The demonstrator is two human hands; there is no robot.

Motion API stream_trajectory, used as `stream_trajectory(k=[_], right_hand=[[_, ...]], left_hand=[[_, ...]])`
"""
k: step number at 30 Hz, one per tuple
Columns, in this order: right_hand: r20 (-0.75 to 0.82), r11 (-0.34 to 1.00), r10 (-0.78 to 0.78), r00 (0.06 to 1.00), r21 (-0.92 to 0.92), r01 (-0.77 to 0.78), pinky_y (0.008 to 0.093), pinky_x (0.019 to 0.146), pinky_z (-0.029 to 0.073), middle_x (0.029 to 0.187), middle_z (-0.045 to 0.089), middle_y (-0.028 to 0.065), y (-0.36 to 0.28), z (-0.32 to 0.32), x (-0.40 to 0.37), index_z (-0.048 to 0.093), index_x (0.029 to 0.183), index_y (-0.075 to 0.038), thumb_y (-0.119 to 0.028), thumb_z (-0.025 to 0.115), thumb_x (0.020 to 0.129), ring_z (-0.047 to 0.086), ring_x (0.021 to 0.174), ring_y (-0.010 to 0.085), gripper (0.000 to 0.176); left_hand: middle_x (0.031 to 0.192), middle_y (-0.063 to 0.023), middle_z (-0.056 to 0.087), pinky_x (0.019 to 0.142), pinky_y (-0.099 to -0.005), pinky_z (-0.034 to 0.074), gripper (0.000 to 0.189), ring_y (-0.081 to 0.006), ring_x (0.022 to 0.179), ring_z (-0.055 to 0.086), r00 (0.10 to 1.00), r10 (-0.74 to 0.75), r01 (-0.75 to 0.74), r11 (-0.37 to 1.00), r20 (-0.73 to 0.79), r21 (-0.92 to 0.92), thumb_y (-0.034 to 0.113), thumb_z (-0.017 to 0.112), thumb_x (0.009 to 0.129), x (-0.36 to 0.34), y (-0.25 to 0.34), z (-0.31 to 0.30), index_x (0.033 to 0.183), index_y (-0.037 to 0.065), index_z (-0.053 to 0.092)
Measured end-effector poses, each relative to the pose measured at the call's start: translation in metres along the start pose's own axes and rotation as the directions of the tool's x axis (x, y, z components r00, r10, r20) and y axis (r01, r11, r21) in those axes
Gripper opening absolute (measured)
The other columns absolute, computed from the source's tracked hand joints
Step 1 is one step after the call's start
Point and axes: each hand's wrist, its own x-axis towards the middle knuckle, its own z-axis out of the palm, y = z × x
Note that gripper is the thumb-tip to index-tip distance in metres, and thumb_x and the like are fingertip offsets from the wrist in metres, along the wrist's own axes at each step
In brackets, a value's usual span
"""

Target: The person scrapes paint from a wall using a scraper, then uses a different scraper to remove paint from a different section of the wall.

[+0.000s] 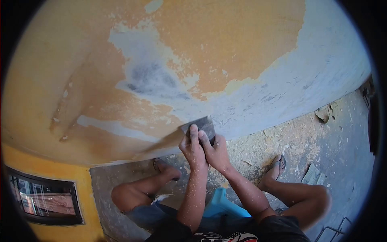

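Both hands grip a dark, flat scraper (206,124), its broad edge against the lower part of the wall (238,48). My left hand (192,151) is closed round its near end, thumb laid along the blade. Pressed beside it, my right hand (217,153) holds the same tool, also thumb up; the grip part is hidden by the fingers. Orange-yellow paint on the wall is peeled away in large patches, showing a pale whitish layer with dark grey smudges. Pale dust specks dot both forearms.
Paint flakes and dust litter the concrete floor (258,155). Larger peeled pieces (324,113) lie by the wall base. Between my legs is a blue plastic stool (219,203). A dark-framed window (46,197) is at lower left, a folded paper (313,176) at right.
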Motion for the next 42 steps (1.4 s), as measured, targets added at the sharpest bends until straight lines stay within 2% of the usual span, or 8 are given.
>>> stream_trajectory(k=[11,14,16,18,21,26,28,42], right_hand=[[0.011,0.997,0.083,0.996,0.004,-0.083,0.0315,0.051,0.042,0.057,0.058,0.0079,-0.017,-0.005,0.005,0.063,0.081,0.008,-0.033,0.061,0.098,0.048,0.058,0.0073,0.044],[0.055,0.982,0.150,0.987,-0.125,-0.142,0.0306,0.051,0.042,0.057,0.057,0.0067,-0.043,-0.008,0.011,0.064,0.082,0.007,-0.031,0.062,0.097,0.047,0.060,0.0061,0.042],[-0.014,0.975,-0.143,0.990,0.168,0.144,0.0308,0.051,0.042,0.057,0.057,0.0065,-0.068,0.000,0.018,0.064,0.082,0.006,-0.031,0.062,0.097,0.045,0.061,0.0054,0.040],[0.012,0.987,-0.116,0.993,0.116,0.114,0.0313,0.051,0.042,0.057,0.057,0.0064,-0.072,-0.003,0.011,0.065,0.082,0.006,-0.031,0.062,0.097,0.045,0.061,0.0055,0.040],[-0.002,0.992,-0.002,1.000,-0.128,0.002,0.0332,0.052,0.044,0.058,0.059,0.0095,-0.050,-0.005,-0.002,0.066,0.083,0.008,-0.032,0.060,0.098,0.047,0.064,0.0054,0.043],[-0.033,0.998,0.055,0.998,0.005,-0.055,0.0342,0.052,0.045,0.061,0.063,0.0146,-0.005,-0.004,-0.006,0.066,0.085,0.008,-0.035,0.061,0.098,0.053,0.059,0.0091,0.046],[0.004,0.994,0.077,0.997,-0.082,-0.076,0.0339,0.053,0.046,0.062,0.064,0.0135,-0.005,-0.010,-0.003,0.066,0.086,0.008,-0.035,0.060,0.098,0.055,0.058,0.0107,0.046],[0.028,1.000,-0.007,1.000,-0.011,0.008,0.0316,0.057,0.047,0.065,0.064,0.0088,-0.048,-0.012,0.005,0.065,0.089,0.008,-0.031,0.060,0.099,0.053,0.065,0.0080,0.041]], left_hand=[[0.098,-0.0048,0.064,0.074,-0.0255,0.049,0.036,-0.0110,0.086,0.059,0.993,-0.080,0.087,0.993,0.085,-0.084,0.030,0.064,0.097,0.005,0.009,0.004,0.111,-0.003,0.063],[0.088,-0.0010,0.062,0.068,-0.0239,0.046,0.029,-0.0080,0.079,0.055,0.995,-0.039,0.052,0.988,0.089,-0.145,0.026,0.065,0.097,0.004,0.036,0.023,0.097,-0.002,0.065],[0.083,0.0014,0.061,0.065,-0.0224,0.043,0.026,-0.0058,0.076,0.052,0.994,0.048,-0.032,0.987,0.095,-0.159,0.022,0.066,0.096,0.002,0.071,0.042,0.090,-0.004,0.066],[0.082,0.0017,0.061,0.065,-0.0236,0.044,0.028,-0.0062,0.075,0.051,0.989,0.109,-0.098,0.989,0.099,-0.108,0.022,0.066,0.096,0.000,0.079,0.044,0.089,-0.005,0.065],[0.081,0.0015,0.061,0.066,-0.0246,0.045,0.030,-0.0065,0.074,0.051,0.999,0.053,-0.053,0.999,-0.002,-0.009,0.022,0.065,0.097,-0.014,0.061,0.029,0.087,-0.006,0.065],[0.081,0.0009,0.062,0.067,-0.0247,0.045,0.029,-0.0065,0.076,0.052,0.999,-0.039,0.037,0.998,-0.027,-0.046,0.022,0.065,0.097,-0.010,0.009,0.008,0.086,-0.005,0.066],[0.081,0.0006,0.062,0.067,-0.0244,0.045,0.027,-0.0066,0.076,0.052,0.999,-0.024,0.022,0.997,-0.031,-0.076,0.022,0.066,0.096,-0.012,0.013,0.015,0.086,-0.004,0.067],[0.092,-0.0021,0.063,0.071,-0.0254,0.047,0.029,-0.0089,0.082,0.056,0.996,0.041,-0.034,0.996,0.079,-0.088,0.027,0.062,0.098,-0.001,0.038,0.027,0.097,-0.001,0.065]])
